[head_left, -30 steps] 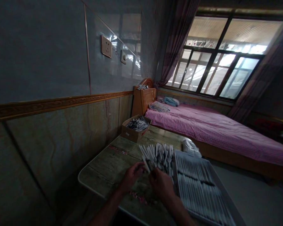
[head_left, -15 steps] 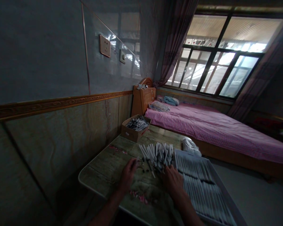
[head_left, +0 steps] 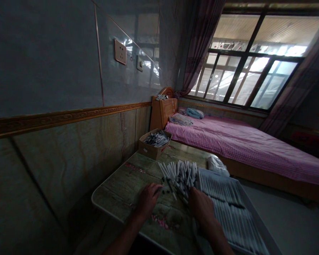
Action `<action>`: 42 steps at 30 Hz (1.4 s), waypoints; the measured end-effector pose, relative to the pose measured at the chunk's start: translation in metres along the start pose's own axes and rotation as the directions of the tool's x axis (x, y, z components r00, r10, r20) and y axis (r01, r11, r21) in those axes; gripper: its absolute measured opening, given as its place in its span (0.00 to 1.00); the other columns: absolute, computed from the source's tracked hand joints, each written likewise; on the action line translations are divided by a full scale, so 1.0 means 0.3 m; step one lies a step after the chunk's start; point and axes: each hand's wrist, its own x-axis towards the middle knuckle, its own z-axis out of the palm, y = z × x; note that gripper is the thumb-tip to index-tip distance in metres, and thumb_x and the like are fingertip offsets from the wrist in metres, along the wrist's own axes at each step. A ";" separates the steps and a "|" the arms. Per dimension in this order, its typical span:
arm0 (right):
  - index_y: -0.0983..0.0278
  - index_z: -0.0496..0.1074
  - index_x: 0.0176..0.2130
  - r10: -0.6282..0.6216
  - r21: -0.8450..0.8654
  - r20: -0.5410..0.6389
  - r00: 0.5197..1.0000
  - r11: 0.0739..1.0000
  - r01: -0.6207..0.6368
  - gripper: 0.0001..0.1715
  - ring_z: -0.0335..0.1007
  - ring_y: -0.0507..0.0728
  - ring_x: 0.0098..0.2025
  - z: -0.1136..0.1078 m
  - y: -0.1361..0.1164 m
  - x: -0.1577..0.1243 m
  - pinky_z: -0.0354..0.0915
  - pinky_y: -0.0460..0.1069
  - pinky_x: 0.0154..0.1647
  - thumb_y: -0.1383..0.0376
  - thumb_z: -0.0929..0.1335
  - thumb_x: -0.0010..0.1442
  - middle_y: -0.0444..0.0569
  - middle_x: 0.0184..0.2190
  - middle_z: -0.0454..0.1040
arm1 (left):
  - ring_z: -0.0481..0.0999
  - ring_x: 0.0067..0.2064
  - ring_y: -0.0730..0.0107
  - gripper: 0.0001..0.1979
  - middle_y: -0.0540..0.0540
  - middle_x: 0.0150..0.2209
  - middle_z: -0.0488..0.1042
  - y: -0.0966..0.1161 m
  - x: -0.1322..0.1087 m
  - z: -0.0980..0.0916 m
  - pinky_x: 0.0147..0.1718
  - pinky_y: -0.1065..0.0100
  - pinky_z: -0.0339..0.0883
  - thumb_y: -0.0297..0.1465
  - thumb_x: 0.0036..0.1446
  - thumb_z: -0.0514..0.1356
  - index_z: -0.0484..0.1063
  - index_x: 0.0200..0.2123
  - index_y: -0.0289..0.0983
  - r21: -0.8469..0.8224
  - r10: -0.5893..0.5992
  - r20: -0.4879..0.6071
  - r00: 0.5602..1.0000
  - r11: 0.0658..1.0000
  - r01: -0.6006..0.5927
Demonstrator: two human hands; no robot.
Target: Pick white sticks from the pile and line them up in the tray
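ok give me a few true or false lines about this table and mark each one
1. The left hand lies on the table top, just left of the pile of white sticks. True.
2. The right hand lifts a bundle of sticks clear of the table. False: it lies low and open against the near edge of the pile.
3. The tray right of the pile holds white sticks laid side by side in rows. True.
4. The cardboard box sits on the floor. False: it stands at the far end of the table, by the wall.
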 end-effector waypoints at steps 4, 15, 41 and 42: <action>0.60 0.72 0.38 -0.042 0.177 -0.087 0.995 0.983 0.057 0.12 0.76 0.56 0.38 -0.009 -0.010 -0.035 0.54 0.45 0.29 0.66 0.60 0.68 0.48 0.36 0.79 | 0.75 0.49 0.61 0.15 0.45 0.43 0.80 -0.004 0.002 0.002 0.50 0.63 0.64 0.23 0.55 0.58 0.79 0.42 0.43 -0.006 -0.022 -0.004 1.000 1.000 0.022; 0.61 0.72 0.36 -0.033 0.492 -0.240 0.970 0.858 0.151 0.14 0.74 0.55 0.37 0.067 0.005 -0.058 0.60 0.46 0.36 0.65 0.59 0.65 0.48 0.35 0.77 | 0.77 0.48 0.60 0.14 0.46 0.43 0.81 -0.019 0.004 0.009 0.50 0.62 0.66 0.23 0.55 0.59 0.79 0.41 0.42 -0.052 -0.001 -0.019 1.000 0.999 0.000; 0.60 0.74 0.49 -0.129 0.768 -0.247 0.960 0.579 0.275 0.21 0.74 0.58 0.43 -0.011 -0.089 -0.002 0.64 0.49 0.43 0.55 0.59 0.66 0.49 0.41 0.79 | 0.79 0.44 0.62 0.12 0.46 0.41 0.83 -0.026 -0.006 0.013 0.48 0.61 0.71 0.26 0.59 0.58 0.79 0.42 0.42 -0.067 0.254 -0.084 0.964 0.963 -0.259; 0.60 0.72 0.52 -0.075 0.834 -0.230 0.970 0.499 0.236 0.25 0.75 0.57 0.42 0.006 -0.094 0.008 0.66 0.49 0.41 0.53 0.57 0.67 0.50 0.41 0.79 | 0.79 0.45 0.62 0.12 0.46 0.41 0.83 -0.032 -0.004 0.017 0.48 0.61 0.71 0.27 0.60 0.57 0.79 0.43 0.41 -0.108 0.215 -0.126 0.968 0.967 -0.229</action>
